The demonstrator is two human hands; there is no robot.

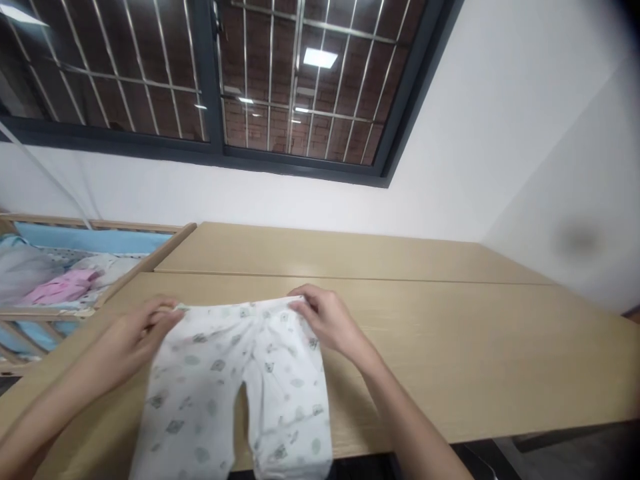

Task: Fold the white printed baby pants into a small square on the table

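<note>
A pair of small white pants (220,363) with a green and grey print hangs stretched between my two hands, over the front of the wooden table. My left hand (147,327) pinches one end of the waistband. The other end of it is gripped by my right hand (323,317), thumb in front and fingers behind. Both legs hang downward with a gap between them, and the lower end of the left one runs out of the picture.
The pale wooden tabletop (440,347) spreads out to the right, with a seam across it. At left, a wooden crib (145,263) adjoins the table and holds bedding and a pink cloth (63,287). Behind rises a white wall (300,207) with a barred window (215,80).
</note>
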